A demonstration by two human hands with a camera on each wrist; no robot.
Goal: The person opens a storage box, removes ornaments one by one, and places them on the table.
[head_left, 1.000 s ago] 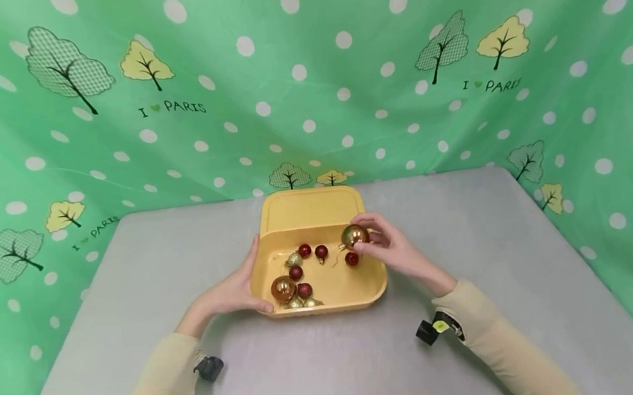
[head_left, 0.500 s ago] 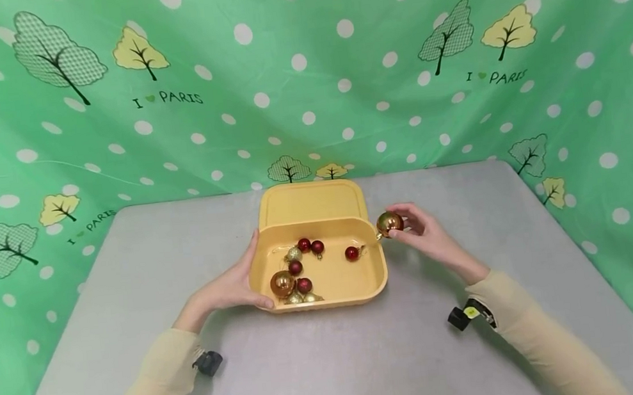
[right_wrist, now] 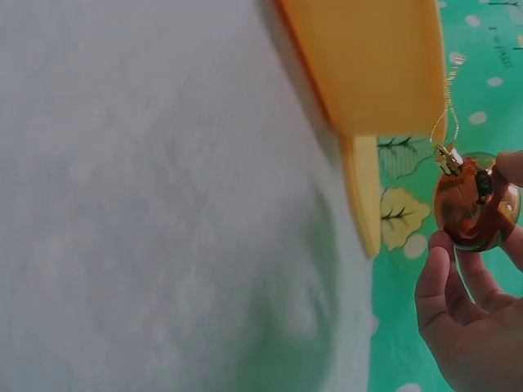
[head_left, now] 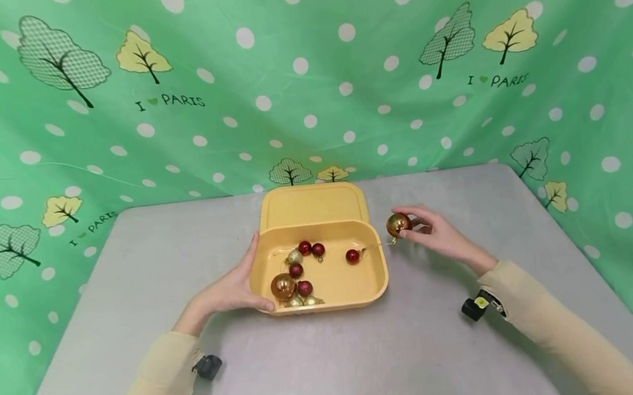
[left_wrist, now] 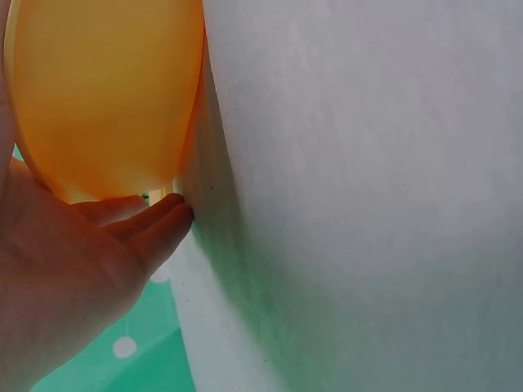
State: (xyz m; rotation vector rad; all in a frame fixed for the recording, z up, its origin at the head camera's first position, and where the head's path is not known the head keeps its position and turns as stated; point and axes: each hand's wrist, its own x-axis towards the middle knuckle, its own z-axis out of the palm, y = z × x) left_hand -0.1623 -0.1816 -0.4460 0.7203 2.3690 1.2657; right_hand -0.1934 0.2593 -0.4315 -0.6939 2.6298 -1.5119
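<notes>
A yellow plastic box (head_left: 355, 293) stands on the table with several baubles inside. My left hand (head_left: 232, 290) grips its left end, thumb at the front corner and fingers along the side; the left wrist view shows those fingers (left_wrist: 159, 229) against the wall. Just right of the box, my right hand (head_left: 439, 236) pinches a shiny gold bauble (right_wrist: 470, 204) above the table. Its gold string stretches left over the rim toward a small red bauble (head_left: 353, 257); whether the two are caught together I cannot tell. A large gold bauble (head_left: 283, 286) lies at the box's left.
Small dark red baubles (head_left: 318, 249) and glittery gold baubles (head_left: 295, 257) lie in the box's left half. A yellow lid (head_left: 313, 204) lies behind the box, against its back edge. The grey table (head_left: 334, 369) ends at a green dotted curtain (head_left: 306, 95).
My right hand has lifted the gold bauble out over the box's right rim and carried it right, its string trailing. The small red bauble's cap and string now point right. My left hand stays put.
</notes>
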